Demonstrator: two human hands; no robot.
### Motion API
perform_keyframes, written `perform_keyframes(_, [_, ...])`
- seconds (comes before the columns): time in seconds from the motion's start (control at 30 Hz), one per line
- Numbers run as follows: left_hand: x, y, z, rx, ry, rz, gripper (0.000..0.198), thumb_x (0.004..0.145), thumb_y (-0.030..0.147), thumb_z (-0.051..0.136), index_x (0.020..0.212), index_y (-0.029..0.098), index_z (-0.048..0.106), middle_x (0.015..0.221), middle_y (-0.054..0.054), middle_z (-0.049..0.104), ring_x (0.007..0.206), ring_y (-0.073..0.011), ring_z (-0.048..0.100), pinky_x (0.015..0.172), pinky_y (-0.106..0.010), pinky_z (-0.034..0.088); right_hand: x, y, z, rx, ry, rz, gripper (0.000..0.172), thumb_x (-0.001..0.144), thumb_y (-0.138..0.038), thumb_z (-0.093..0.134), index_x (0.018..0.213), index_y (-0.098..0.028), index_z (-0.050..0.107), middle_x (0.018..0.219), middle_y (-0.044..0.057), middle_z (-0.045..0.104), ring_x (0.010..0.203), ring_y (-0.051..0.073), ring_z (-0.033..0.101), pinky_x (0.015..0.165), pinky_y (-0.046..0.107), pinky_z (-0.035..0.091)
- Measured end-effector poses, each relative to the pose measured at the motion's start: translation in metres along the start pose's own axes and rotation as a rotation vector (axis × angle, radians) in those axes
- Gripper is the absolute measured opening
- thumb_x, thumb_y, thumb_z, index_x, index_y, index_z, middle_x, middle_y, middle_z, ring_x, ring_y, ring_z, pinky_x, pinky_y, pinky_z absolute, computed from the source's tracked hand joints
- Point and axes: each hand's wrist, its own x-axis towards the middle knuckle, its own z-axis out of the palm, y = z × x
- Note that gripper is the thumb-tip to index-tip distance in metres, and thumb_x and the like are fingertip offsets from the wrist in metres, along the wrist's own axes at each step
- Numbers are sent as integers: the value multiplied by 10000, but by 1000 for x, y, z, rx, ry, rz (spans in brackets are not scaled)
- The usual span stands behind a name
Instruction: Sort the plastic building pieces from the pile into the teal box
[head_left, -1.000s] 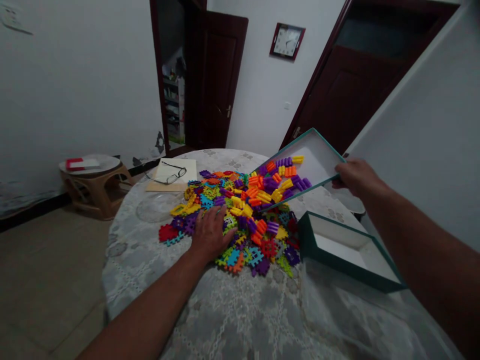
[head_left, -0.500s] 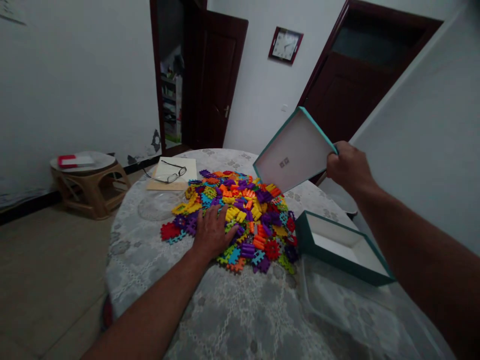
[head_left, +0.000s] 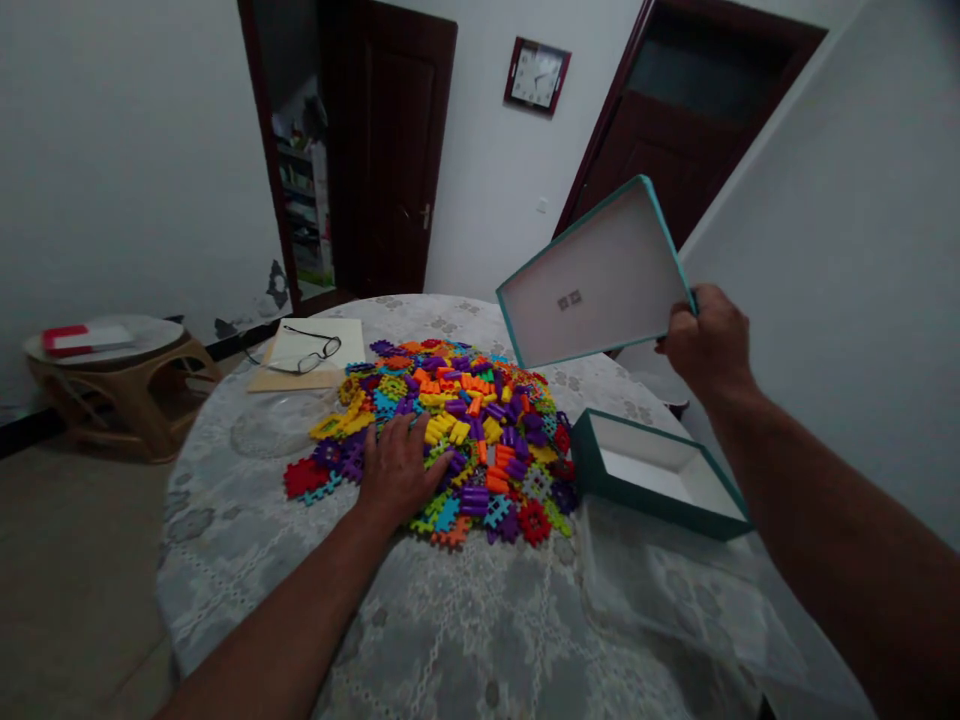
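A heap of colourful plastic building pieces [head_left: 480, 430], many of them gear-shaped, covers the middle of the round table. My left hand [head_left: 399, 468] lies on the heap's near left side, palm down with fingers spread. In the air above the heap's far right side, my right hand [head_left: 709, 335] grips a teal-edged box lid [head_left: 600, 285] by its right edge. The lid is tilted, its pale inside facing me, and no pieces show in it. Beside the heap on the right stands an open dark green box [head_left: 660, 510] with a white inside.
Black-framed glasses [head_left: 311, 358] rest on papers [head_left: 274, 350] at the table's far left, near a clear plastic dish [head_left: 270, 428]. A clear plastic container [head_left: 660, 575] is at the near right. A stool [head_left: 135, 390] stands left of the table [head_left: 480, 640].
The lid has risen off the heap and tilted more, so more pieces show beneath it. My left hand stays on the pieces. The whole view has shifted somewhat to the right.
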Motion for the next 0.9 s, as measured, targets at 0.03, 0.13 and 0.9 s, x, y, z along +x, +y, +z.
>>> perform_keyframes(0.03, [0, -1, 1, 3, 4, 7, 632, 1054, 571, 578, 1552, 183, 563, 1541, -242, 629, 1468, -421, 538, 1288, -699, 264, 3, 13, -1, 51, -1, 68, 185, 988, -169, 521, 1068, -207, 684, 713, 24, 643, 659, 195, 668, 667, 296, 535])
perform_keyframes(0.13, [1, -4, 3, 8, 9, 31, 632, 1060, 575, 565, 1547, 173, 561, 1540, -250, 627, 1465, -429, 536, 1273, -701, 273, 14, 58, -1, 216, 11, 299, 155, 968, -157, 540, 1071, -208, 645, 779, 23, 654, 550, 148, 635, 545, 258, 526])
perform_keyframes(0.9, [5, -22, 5, 101, -62, 117, 593, 1065, 602, 488, 1515, 216, 513, 1463, -218, 662, 1394, -436, 597, 1200, -661, 405, -27, 317, 37, 295, -236, 1142, 323, 1005, -24, 589, 778, -235, 499, 688, -20, 536, 535, 108, 542, 499, 210, 497])
